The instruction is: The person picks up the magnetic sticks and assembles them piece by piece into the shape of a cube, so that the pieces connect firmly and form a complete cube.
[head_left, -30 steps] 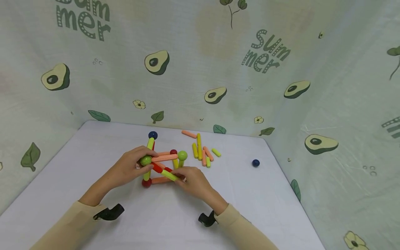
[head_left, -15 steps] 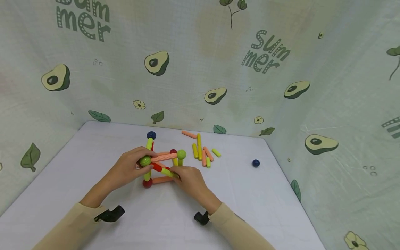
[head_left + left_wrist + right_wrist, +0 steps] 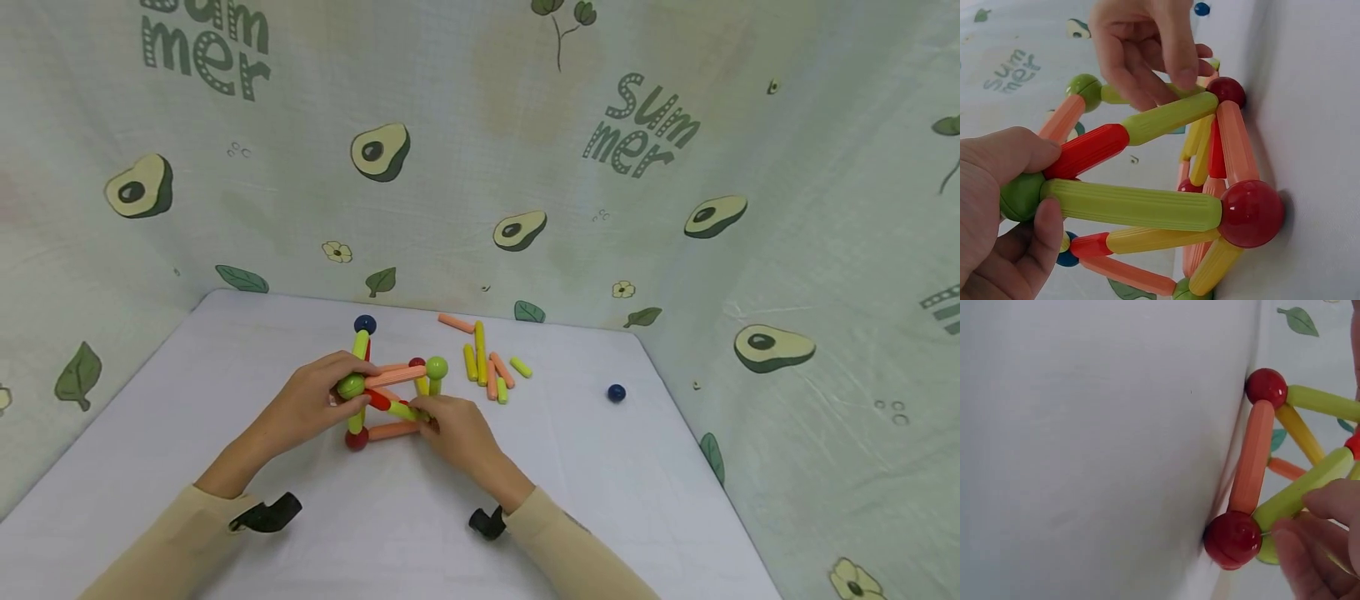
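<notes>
A frame of magnetic sticks and balls stands on the table in front of me. My left hand grips the green ball at an upper corner, thumb on one side and fingers on the other. From that ball a red stick joins a lime stick, sloping to a red ball at the base. My right hand pinches the lime stick near that ball, its fingertips partly hidden. An upright lime stick runs from the green ball to another red ball.
Several loose yellow, orange and lime sticks lie behind and right of the frame. A loose dark blue ball sits farther right on the white table. A printed cloth hangs behind.
My right hand has moved slightly left with the lime stick, bringing its lower end in toward the base. The left hand has stayed on the green ball. The frame has shifted only a little.
</notes>
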`<state>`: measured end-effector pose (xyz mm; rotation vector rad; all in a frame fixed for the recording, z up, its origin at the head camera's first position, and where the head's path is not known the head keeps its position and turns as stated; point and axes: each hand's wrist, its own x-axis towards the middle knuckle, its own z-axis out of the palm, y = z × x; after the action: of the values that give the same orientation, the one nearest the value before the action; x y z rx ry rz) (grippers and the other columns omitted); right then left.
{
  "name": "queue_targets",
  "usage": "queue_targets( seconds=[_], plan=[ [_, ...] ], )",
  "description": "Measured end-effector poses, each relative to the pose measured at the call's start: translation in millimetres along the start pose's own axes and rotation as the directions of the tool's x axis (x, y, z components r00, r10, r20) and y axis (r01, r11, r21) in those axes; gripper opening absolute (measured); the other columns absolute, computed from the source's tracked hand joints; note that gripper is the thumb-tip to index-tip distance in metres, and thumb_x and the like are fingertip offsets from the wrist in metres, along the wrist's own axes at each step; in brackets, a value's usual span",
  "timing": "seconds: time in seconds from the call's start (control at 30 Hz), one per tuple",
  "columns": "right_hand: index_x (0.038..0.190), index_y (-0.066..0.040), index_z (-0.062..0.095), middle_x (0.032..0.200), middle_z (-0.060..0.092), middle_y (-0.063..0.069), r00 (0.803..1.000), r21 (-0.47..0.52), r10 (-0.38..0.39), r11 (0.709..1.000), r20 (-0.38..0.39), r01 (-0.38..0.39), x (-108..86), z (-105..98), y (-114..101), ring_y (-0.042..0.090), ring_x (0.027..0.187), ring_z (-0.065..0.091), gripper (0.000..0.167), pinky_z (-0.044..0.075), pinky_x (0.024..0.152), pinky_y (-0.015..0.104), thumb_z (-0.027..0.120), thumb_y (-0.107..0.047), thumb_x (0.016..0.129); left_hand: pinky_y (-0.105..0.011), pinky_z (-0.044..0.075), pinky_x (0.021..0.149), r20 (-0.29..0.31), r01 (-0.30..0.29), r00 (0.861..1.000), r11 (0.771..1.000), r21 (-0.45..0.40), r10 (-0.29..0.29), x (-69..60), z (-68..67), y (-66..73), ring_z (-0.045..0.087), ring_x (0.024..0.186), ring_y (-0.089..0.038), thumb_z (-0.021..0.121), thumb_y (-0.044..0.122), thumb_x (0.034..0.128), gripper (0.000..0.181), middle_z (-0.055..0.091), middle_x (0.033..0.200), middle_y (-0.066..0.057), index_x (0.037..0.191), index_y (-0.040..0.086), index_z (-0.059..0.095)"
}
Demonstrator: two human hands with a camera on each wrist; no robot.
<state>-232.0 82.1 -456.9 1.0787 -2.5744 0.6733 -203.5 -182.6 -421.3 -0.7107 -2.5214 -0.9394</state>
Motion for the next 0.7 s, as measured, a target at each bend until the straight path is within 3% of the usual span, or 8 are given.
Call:
queue_targets(
  seconds=[0.13,0.27,0.37,0.47,0.57,0.7],
  plan=[
    [0.113,-0.007,0.079,0.103,0.079,0.003,0.998,0.134,0.037,0.991,-0.041,-0.031,-6.5,-5.0,10.0,0.009,0.081,0.068,0.018,0.056,0.075,0.016,0.078,-0.004,0.095,-0.025,0.059,0.073,0.001,0.012,1.0,1.0,0.013,-0.012,0.0,0.9,1.5,0.06,0.092,-0.014,0.086,0.005,0.0881,0.043,0.069,0.117,-0.002,0.127,0.013,0.072],
    [0.105,-0.006,0.074,0.098,0.076,0.003,0.989,0.22,0.141,0.967,-0.044,-0.128,-9.3,-8.2,21.1,0.011,0.082,0.07,0.01,0.06,0.075,0.022,0.077,-0.004,0.096,-0.025,0.059,0.073,0.008,0.015,1.0,1.0,0.016,-0.016,1.0,0.0,2.5,0.061,0.093,-0.015,0.086,0.005,0.0883,0.042,0.069,0.117,-0.002,0.127,0.013,0.072],
    [0.113,-0.006,0.069,0.107,0.075,0.008,0.976,0.288,0.218,0.933,0.024,-0.216,-9.0,-10.0,27.5,0.018,0.087,0.073,0.018,0.063,0.079,0.031,0.076,-0.006,0.097,-0.025,0.059,0.073,0.009,0.018,1.0,1.0,0.015,-0.018,1.0,-0.5,2.6,0.061,0.093,-0.015,0.086,0.004,0.0885,0.042,0.069,0.117,-0.002,0.127,0.013,0.072],
    [0.129,-0.006,0.065,0.12,0.073,0.012,0.965,0.33,0.231,0.908,0.125,-0.26,-7.8,-9.3,33.4,0.022,0.096,0.075,0.033,0.063,0.085,0.034,0.076,-0.008,0.098,-0.026,0.058,0.072,0.005,0.012,1.0,1.0,0.011,-0.013,0.8,-1.2,2.3,0.06,0.093,-0.015,0.085,0.003,0.0882,0.042,0.069,0.118,-0.002,0.126,0.014,0.072],
    [0.134,-0.01,0.064,0.122,0.075,0.01,0.958,0.315,0.211,0.912,0.195,-0.265,-6.7,-7.0,37.0,0.02,0.101,0.076,0.036,0.061,0.087,0.029,0.075,-0.01,0.1,-0.026,0.058,0.073,0.011,0.005,1.0,1.0,0.004,-0.005,0.8,-2.1,1.6,0.059,0.094,-0.014,0.084,0.002,0.0888,0.042,0.069,0.12,-0.002,0.127,0.014,0.071],
    [0.126,-0.008,0.067,0.112,0.078,0.01,0.966,0.264,0.176,0.938,0.191,-0.223,-6.1,-4.3,36.1,0.017,0.094,0.077,0.029,0.06,0.083,0.023,0.076,-0.01,0.099,-0.024,0.057,0.073,0.025,0.008,1.0,1.0,0.005,-0.008,1.0,-4.8,0.9,0.059,0.093,-0.013,0.084,0.003,0.0901,0.043,0.069,0.122,-0.001,0.129,0.017,0.07]
  ],
)
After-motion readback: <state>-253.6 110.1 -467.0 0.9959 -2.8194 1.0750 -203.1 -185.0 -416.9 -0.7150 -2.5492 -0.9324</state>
